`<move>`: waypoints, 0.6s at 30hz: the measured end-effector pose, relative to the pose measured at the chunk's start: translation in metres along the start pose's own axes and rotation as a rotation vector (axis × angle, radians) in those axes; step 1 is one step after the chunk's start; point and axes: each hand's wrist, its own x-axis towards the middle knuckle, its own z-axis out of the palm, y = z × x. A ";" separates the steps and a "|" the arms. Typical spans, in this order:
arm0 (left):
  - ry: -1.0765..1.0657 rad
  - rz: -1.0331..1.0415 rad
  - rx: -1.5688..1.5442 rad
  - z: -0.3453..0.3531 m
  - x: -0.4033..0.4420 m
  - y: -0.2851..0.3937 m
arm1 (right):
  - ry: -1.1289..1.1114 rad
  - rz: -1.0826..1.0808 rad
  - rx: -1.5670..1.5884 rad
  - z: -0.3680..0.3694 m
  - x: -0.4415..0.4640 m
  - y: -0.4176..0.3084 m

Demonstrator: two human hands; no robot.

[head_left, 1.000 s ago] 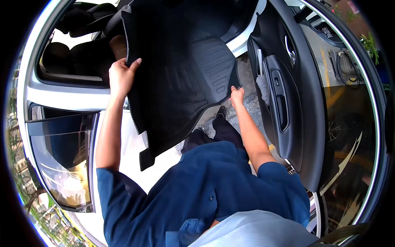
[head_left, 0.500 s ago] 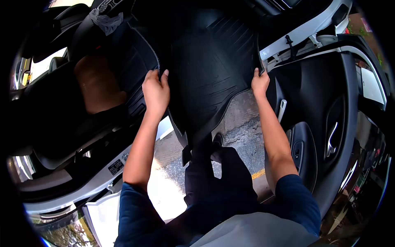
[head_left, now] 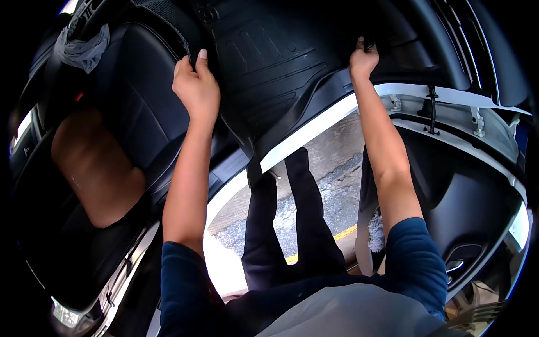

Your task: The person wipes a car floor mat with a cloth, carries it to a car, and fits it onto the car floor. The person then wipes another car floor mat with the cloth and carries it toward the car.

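A black car floor mat with moulded ridges and raised edges spans the footwell, its near corner hanging past the white door sill. My left hand is closed around the mat's left edge, thumb on top and pointing forward. Farther right, my right hand grips the mat's right edge, its fingers curled and partly hidden. The mat's far end runs into shadow at the top of the view, so I cannot tell how it lies there.
To the left is a black car seat with a brown cushion on it. A crumpled grey cloth or bag hangs beyond. The open door stands on the right. Paved ground shows below the sill.
Both hands have moved forward into the car with the mat. The mat now reaches over the sill into the footwell; earlier its near part hung over the pavement. My view has shifted too.
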 end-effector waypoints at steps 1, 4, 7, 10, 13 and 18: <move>0.002 -0.040 -0.030 0.011 0.008 -0.006 | -0.047 0.071 -0.065 0.006 0.014 0.000; 0.049 -0.151 -0.022 0.051 0.032 -0.029 | 0.018 -0.060 0.111 0.027 0.028 0.021; 0.020 -0.411 0.149 0.059 0.043 -0.040 | -0.110 0.017 0.061 0.027 -0.019 0.026; -0.120 -0.484 0.290 0.071 0.045 -0.040 | -0.125 0.604 0.017 0.012 -0.095 0.051; -0.159 -0.495 0.319 0.075 0.047 -0.052 | -0.349 1.037 0.139 0.001 -0.144 0.060; 0.002 -0.377 0.244 0.091 0.040 -0.090 | -0.543 0.767 -0.147 0.015 -0.131 0.070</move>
